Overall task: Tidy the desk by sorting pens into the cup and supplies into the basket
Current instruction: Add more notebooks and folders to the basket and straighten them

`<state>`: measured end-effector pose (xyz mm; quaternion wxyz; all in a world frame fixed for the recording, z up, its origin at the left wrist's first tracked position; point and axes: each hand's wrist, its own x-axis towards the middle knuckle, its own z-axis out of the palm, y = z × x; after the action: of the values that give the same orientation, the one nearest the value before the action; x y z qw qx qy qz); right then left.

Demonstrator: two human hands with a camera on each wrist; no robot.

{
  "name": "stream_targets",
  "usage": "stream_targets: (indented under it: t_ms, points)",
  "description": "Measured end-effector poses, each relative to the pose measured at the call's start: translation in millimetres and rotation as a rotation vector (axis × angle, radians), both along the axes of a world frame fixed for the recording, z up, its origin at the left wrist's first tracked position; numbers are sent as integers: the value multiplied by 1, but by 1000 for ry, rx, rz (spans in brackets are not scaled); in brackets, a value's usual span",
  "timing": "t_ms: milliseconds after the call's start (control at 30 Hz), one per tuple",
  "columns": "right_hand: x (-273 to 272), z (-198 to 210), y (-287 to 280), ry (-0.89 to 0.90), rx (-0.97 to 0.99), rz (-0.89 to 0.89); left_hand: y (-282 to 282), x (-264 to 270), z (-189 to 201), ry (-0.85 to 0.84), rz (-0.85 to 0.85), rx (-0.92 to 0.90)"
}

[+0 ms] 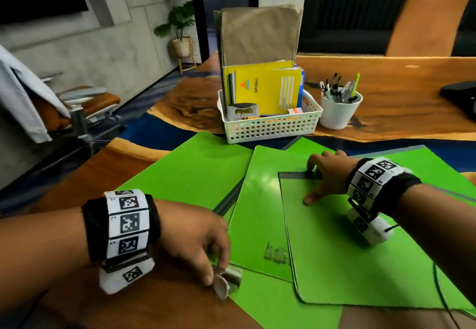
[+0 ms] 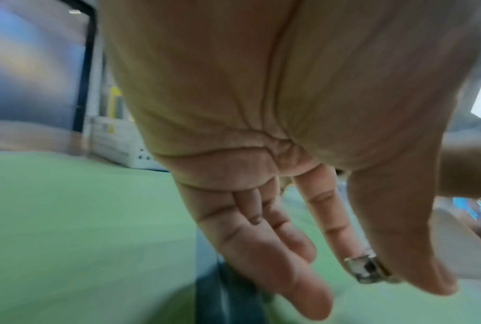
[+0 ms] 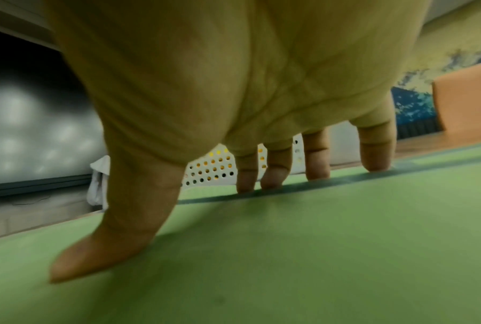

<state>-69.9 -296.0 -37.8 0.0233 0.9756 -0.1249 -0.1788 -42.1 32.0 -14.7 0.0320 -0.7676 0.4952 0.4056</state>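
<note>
My left hand (image 1: 216,276) is at the near edge of the desk. Its thumb and forefinger pinch a small whitish roll (image 1: 228,281) with a shiny metal part (image 2: 368,271); blur hides what it is. My right hand (image 1: 316,187) has its fingertips (image 3: 272,179) spread on the far edge of the top green folder (image 1: 360,251), thumb down on the cover, holding nothing. Beyond the folders stands the white perforated basket (image 1: 270,129) with yellow notebooks, brown envelopes and a stapler. To its right, the white cup (image 1: 337,114) is full of pens.
Several green folders (image 1: 185,174) overlap across the near half of the wooden desk (image 1: 401,112). A black object (image 1: 461,94) lies at the desk's right edge. A thin cable (image 1: 440,290) trails over the near folder. An office chair (image 1: 85,107) stands to the left.
</note>
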Motion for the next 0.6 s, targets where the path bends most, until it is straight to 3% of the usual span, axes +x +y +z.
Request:
stream_targets:
  t_ms: [67, 133, 333, 467, 600]
  points:
    - [2, -6, -5, 23, 19, -17, -4, 24, 11, 74, 104, -70]
    - [8, -7, -9, 45, 30, -29, -19, 58, 30, 43, 217, -206]
    - [17, 0, -7, 108, 53, -57, -91, 158, 75, -361, 560, -687]
    - [16, -1, -5, 69, 59, -72, -124, 182, 75, -369, 667, -727]
    - [10, -5, -2, 11, 17, -62, -125, 162, 54, -321, 655, -642]
